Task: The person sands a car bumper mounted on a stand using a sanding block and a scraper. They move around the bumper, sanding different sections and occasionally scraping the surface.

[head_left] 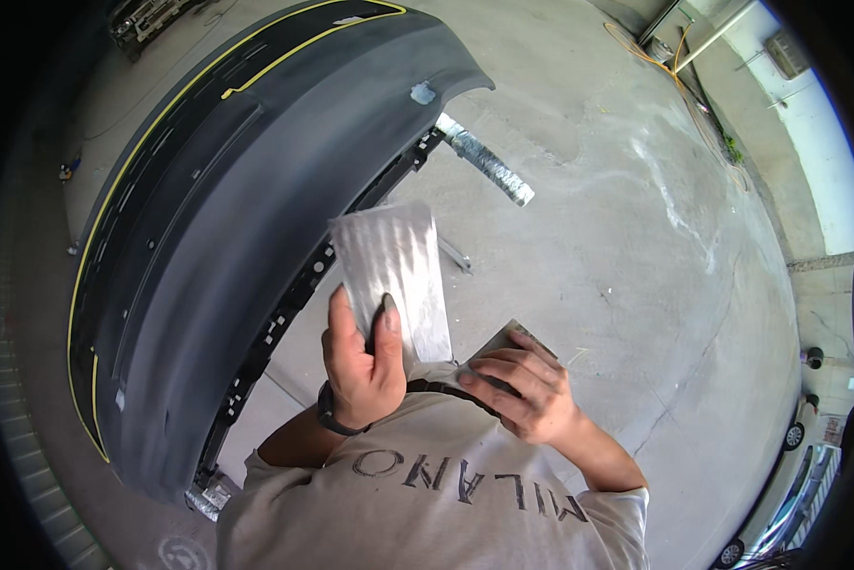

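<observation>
My left hand (364, 365) pinches a pale grey, rectangular sheet (398, 271) between thumb and fingers. The sheet has streaks across it and looks like worn sandpaper. A dark band is on my left wrist. In front of my waist my right hand (527, 388) has its fingers curled over a small flat dark piece (514, 335) with a straight edge; its kind is not clear and my fingers cover much of it. A large dark grey car bumper (294, 157) stretches along my left side, with one light blue-grey patch (423, 92) near its far end. Neither hand touches the bumper.
Yellow tape (151, 128) runs along the bumper's outer edge. A foil-wrapped stand arm (489, 163) sticks out from under its far end. Orange hose (679, 71) lies by the far right wall. A parked car (778, 494) stands at the right on the concrete floor (617, 285).
</observation>
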The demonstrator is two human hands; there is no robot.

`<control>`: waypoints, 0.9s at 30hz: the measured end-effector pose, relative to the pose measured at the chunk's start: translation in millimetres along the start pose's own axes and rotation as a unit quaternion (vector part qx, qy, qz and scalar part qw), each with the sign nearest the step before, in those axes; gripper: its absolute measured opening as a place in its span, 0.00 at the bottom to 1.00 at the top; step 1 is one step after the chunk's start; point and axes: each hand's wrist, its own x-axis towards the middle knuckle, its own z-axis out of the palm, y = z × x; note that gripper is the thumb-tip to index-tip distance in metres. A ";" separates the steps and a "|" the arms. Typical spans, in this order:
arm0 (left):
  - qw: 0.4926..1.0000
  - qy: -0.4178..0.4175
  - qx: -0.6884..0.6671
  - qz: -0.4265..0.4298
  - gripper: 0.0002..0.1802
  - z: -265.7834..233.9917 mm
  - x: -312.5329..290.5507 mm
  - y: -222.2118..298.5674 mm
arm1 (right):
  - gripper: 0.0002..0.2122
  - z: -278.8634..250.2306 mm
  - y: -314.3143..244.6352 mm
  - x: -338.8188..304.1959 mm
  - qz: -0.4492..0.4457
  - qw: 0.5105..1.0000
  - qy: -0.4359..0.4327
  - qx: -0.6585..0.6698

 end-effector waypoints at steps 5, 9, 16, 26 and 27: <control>0.948 -0.141 -0.238 -0.156 0.19 25.5 40.1 -18.9 | 0.22 9.6 9.5 37.6 -0.060 0.997 0.057 -0.002; 0.871 -0.141 -0.397 -0.254 0.18 13.2 63.9 -27.8 | 0.22 29.2 36.6 66.2 -0.082 0.994 0.072 -0.003; 0.855 -0.037 -0.465 -0.227 0.26 -5.1 81.2 -40.0 | 0.19 4.5 109.7 111.4 0.015 0.996 -0.084 -0.001; 0.914 0.120 -0.358 -0.150 0.26 29.3 110.7 -51.1 | 0.15 24.2 192.3 158.6 0.330 0.794 -0.173 0.481; 0.936 0.174 -0.282 -0.119 0.25 38.8 117.4 -54.4 | 0.11 22.3 204.6 162.9 0.318 0.793 -0.110 0.508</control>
